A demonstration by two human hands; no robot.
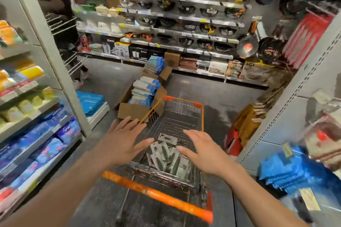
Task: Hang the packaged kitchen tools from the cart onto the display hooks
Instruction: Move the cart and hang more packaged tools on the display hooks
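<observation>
left hand [125, 140]: palm down, fingers spread, holding nothing; over the cart's left rim, thumb toward the packs.
right hand [204, 153]: also spread and empty; over the right side of the cart's basket, fingertips close to the packs. Contact: can't tell.
packaged tools [168, 158]: loose heap of grey-white cards with dark tools, overlapping at mixed angles, on the cart floor at its near end, between the two hands.
cart [184, 101]: wire basket with orange rim; orange handle [156, 195] on the near side.
display hooks [60, 24]: bare wire hooks on a shelf end, left of the cart and beyond it. Right of the cart there's a perforated upright [287, 116] with blurred hung goods.
cardboard box [132, 110]: open, blue-white packs inside, at the cart's far-left corner.
step: looks like the reach-in, with nothing gripped yet.
how: take the topmost card first and pinch it at the header end where the hang hole should be. Use the other hand to steady the heap. If taking several, square them up the same way round before lifting.
risk: overlapped cards may drag their neighbours, and corners may snag in the cart wire.
</observation>
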